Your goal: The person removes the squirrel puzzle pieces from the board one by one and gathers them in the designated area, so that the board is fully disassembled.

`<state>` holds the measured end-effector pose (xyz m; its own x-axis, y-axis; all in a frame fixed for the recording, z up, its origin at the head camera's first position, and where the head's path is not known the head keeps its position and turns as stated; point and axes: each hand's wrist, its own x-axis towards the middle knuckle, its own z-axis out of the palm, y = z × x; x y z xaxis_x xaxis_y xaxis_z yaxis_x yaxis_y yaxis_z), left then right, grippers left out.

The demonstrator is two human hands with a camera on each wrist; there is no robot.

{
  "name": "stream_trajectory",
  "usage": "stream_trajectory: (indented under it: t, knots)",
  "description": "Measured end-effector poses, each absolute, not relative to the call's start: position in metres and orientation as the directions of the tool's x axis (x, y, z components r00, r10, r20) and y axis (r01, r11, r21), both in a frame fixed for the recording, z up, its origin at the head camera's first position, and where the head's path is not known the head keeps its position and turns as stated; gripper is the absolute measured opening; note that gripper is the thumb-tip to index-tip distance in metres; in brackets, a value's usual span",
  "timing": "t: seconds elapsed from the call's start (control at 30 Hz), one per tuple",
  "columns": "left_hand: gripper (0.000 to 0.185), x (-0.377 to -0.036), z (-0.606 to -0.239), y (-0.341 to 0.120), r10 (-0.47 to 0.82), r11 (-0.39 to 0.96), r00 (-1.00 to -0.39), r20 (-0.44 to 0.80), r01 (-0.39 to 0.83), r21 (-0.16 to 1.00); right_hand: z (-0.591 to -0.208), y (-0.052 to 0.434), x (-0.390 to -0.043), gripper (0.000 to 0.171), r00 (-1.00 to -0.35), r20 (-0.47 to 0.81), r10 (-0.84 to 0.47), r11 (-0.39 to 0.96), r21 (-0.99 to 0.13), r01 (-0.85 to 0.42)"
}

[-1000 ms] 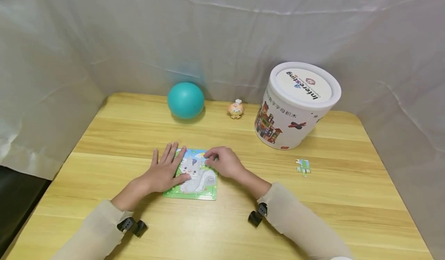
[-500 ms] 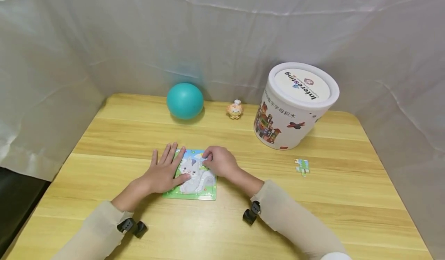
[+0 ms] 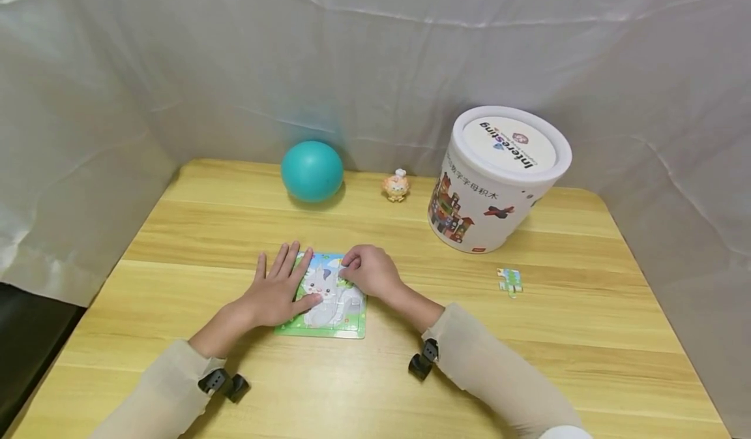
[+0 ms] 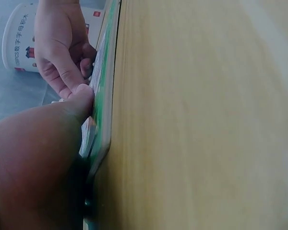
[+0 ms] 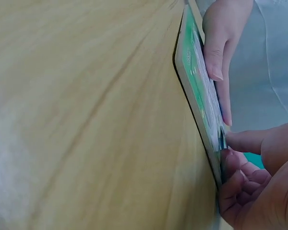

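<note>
The left hand (image 3: pixel 276 292) lay flat with straight fingers on the left side of the square green-framed cat jigsaw puzzle (image 3: pixel 328 305), seemingly pinning it to the pale wooden tabletop (image 3: pixel 375 387). The right hand (image 3: pixel 369 271), fingers curled, pressed a piece at its upper right corner. Well to the right lay a small loose puzzle piece (image 3: pixel 510 281).

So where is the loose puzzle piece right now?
In the head view, the loose puzzle piece lies alone on the table, right of the puzzle board and just in front of the white tub.
</note>
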<state>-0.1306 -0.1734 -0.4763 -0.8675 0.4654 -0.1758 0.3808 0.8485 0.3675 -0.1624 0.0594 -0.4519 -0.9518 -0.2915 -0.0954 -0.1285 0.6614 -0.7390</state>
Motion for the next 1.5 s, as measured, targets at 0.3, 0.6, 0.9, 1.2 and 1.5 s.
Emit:
stream_trajectory:
  t: [0.3,0.6,0.9,1.2,1.5]
  knots:
    - [0.093,-0.130,-0.474,-0.173,0.465,0.846,-0.868,-0.175,0.377,0.377,-0.454,0.061,-0.163,0.007,-0.960,-0.096,-0.264,0.602,-0.793,-0.087]
    - [0.095,-0.129,-0.475,-0.174,0.473,0.840,-0.867,-0.157,0.391,0.376,-0.454,0.062,-0.164,0.006,-0.956,-0.115,-0.269,0.555,-0.830,-0.056]
    - [0.095,-0.130,-0.471,-0.172,0.472,0.839,-0.864,-0.177,0.377,0.393,-0.451,0.070,-0.166,0.008,-0.943,-0.141,-0.303,0.464,-0.886,-0.016]
    - [0.093,-0.127,-0.461,-0.170,0.466,0.841,-0.865,-0.187,0.366,0.399,-0.446,0.096,-0.166,0.008,-0.931,-0.187,-0.315,0.418,-0.908,0.041]
    - [0.093,-0.126,-0.463,-0.171,0.478,0.825,-0.862,-0.166,0.376,0.422,-0.443,0.135,-0.164,0.011,-0.930,-0.218,-0.296,0.390,-0.916,0.091]
